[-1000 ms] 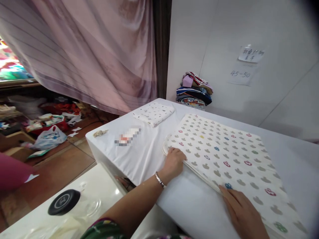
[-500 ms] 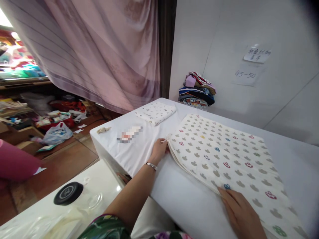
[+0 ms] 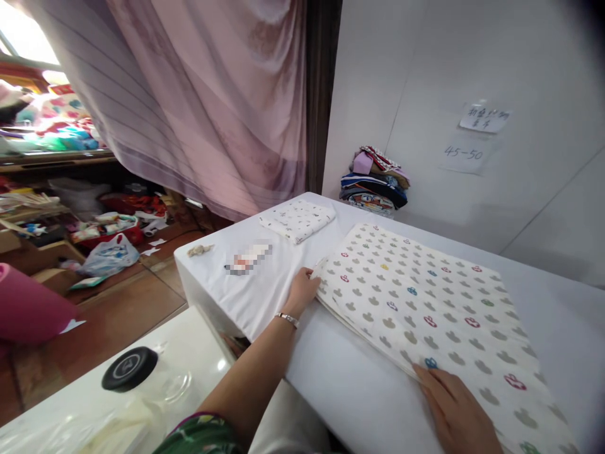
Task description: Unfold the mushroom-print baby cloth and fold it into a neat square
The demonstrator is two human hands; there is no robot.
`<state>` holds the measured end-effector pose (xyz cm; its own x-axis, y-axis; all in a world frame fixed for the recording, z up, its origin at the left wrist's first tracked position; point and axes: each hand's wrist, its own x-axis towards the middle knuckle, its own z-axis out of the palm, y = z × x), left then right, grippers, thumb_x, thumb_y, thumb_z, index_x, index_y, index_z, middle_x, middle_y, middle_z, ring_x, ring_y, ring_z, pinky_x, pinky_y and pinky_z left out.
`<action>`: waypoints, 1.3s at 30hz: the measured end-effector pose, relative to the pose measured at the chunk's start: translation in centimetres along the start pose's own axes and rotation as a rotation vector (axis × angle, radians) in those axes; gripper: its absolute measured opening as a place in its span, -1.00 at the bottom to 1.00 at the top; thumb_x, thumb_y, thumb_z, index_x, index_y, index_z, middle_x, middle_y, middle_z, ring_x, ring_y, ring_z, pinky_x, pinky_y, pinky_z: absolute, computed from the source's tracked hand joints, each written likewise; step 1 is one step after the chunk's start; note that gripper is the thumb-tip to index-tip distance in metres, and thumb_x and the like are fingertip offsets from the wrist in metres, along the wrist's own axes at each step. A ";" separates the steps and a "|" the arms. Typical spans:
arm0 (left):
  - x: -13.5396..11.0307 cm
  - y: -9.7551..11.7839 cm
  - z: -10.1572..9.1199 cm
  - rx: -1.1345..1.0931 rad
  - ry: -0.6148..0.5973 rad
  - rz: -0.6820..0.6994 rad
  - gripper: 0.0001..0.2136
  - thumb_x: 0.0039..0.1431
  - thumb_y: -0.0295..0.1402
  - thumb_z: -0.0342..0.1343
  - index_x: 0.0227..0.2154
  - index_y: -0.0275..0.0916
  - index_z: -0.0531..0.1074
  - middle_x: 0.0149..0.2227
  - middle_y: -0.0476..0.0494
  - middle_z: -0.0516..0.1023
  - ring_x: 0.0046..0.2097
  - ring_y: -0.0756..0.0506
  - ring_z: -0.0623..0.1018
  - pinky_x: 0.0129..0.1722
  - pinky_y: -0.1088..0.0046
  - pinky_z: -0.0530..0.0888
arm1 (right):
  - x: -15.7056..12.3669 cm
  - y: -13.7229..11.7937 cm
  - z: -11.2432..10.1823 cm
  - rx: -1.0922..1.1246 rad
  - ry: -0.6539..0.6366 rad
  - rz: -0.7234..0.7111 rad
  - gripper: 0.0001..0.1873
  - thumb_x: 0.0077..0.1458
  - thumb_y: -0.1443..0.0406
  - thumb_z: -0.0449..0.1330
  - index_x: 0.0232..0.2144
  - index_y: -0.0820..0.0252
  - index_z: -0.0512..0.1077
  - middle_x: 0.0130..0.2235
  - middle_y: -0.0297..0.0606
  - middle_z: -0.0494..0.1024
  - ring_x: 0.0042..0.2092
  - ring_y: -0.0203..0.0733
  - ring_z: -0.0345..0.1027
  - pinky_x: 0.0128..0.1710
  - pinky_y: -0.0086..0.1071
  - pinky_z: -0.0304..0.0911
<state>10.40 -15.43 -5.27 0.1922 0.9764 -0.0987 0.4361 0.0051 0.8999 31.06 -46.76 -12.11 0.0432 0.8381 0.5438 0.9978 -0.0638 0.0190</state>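
Note:
A folded cream cloth [image 3: 425, 296], printed with grey animal-head shapes and some coloured ones, lies flat on the white-covered table. My left hand [image 3: 303, 293], with a bracelet at the wrist, closes on the cloth's left corner; its fingertips are partly hidden. Along the near edge, my right hand [image 3: 456, 403] grips the cloth, some fingers out of sight. The layered edge between the hands lies nearly flat on the table. Farther back is a smaller folded white cloth [image 3: 299, 221] with a small dark print, apart from both hands.
Left of the white table [image 3: 359, 372] stands a lower white surface with a black-lidded clear jar [image 3: 130, 367]. A blurred-out item [image 3: 248, 258] and a small beige bundle [image 3: 200, 250] lie on the table. Folded clothes [image 3: 373, 180] are stacked by the wall. A pink curtain [image 3: 212, 107] hangs behind.
The cloth's left corner and near edge, slightly raised before, have come down flatter. My left hand has turned a little at the corner. The right hand stays at the near edge.

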 end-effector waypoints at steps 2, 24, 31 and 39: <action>-0.1 0.1 -0.3 0.086 0.034 0.042 -0.83 -0.04 -0.42 0.08 -0.31 -0.24 0.36 -0.37 -0.10 0.48 -0.37 -0.05 0.46 -0.42 0.49 0.31 | -0.2 0.0 0.2 -0.001 0.009 -0.002 -0.64 0.21 0.21 -0.08 -0.04 0.12 0.38 -0.14 -0.17 0.46 -0.15 -0.14 0.36 -0.20 -0.31 0.32; 0.3 0.0 -0.8 0.588 0.049 0.344 -0.74 0.09 -0.46 -0.13 -0.15 -0.33 0.32 -0.11 -0.31 0.42 -0.07 -0.20 0.44 -0.10 0.31 0.35 | 3.3 -2.7 -2.3 0.031 0.043 0.047 -0.70 0.14 0.41 -0.05 -0.12 0.14 0.37 -0.27 -0.24 0.47 -0.28 -0.23 0.35 -0.29 -0.39 0.30; 0.8 -0.3 -0.8 0.592 0.091 0.396 -0.67 0.13 -0.43 -0.16 -0.05 -0.37 0.30 -0.07 -0.34 0.39 -0.08 -0.21 0.45 -0.08 0.27 0.38 | 3.8 -3.1 -2.6 0.032 0.095 0.055 -0.67 0.12 0.45 -0.07 -0.11 0.14 0.34 -0.28 -0.23 0.45 -0.28 -0.21 0.30 -0.28 -0.37 0.27; 0.2 1.1 -1.7 0.550 0.164 0.358 -0.64 0.15 -0.29 -0.18 -0.02 -0.18 0.32 0.07 -0.26 0.27 -0.21 -0.21 0.51 -0.27 0.20 0.47 | 4.1 -3.4 -2.2 0.052 0.025 0.116 -0.70 0.08 0.47 -0.07 -0.18 0.17 0.33 -0.33 -0.23 0.40 -0.33 -0.21 0.23 -0.35 -0.39 0.15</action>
<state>9.41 -14.87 -3.58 0.2909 0.9179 0.2700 0.7630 -0.3928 0.5134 27.76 -44.34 -8.07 0.1576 0.8131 0.5604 0.9875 -0.1308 -0.0881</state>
